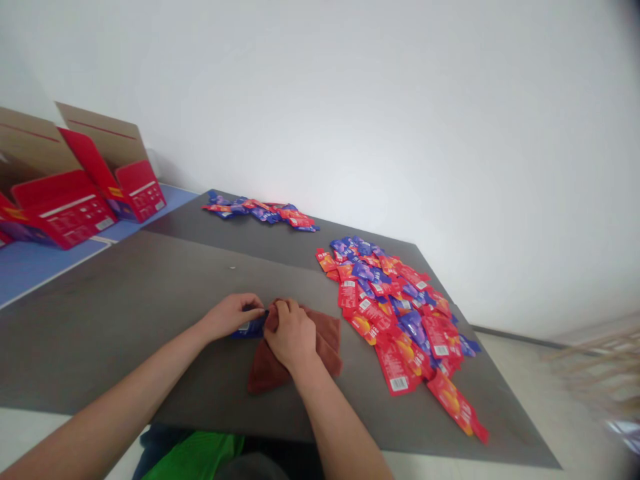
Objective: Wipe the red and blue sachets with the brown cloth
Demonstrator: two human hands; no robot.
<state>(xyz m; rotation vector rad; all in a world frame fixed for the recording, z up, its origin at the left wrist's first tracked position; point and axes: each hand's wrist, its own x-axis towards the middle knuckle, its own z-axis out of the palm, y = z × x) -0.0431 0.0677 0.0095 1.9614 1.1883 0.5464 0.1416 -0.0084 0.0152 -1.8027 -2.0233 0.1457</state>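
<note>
Two hands were low in the middle of the frame, just left of its centre line. The right hand [293, 335] held one brown cloth [327, 333], bunched under its curled fingers; the palm was out of sight. The left hand [236, 317], just beside it, had thumb and forefinger drawn close together at one blue packet [250, 329]. Whether they pinched it or only pressed it, I could not tell. Cloth and hands hid much of that packet, which lay at lower centre.

The near edge of the grey table [150, 287] ran below the cloth. Grey surface stretched left from the hands, and a narrow strip of it parted the cloth from the big pile [395, 300] at right of centre. One red packet [455, 403] stuck out from that pile toward the table's right edge. One small pile [263, 212] lay at upper centre. Red and blue packets overlapped too much in both piles to count.

One pale scrap [231, 268] lay above the left hand. At upper left stood two open boxes [143, 190], one cut off by the frame, on a blue table [176, 195]. One rack [600, 367] at the right was blurred.
</note>
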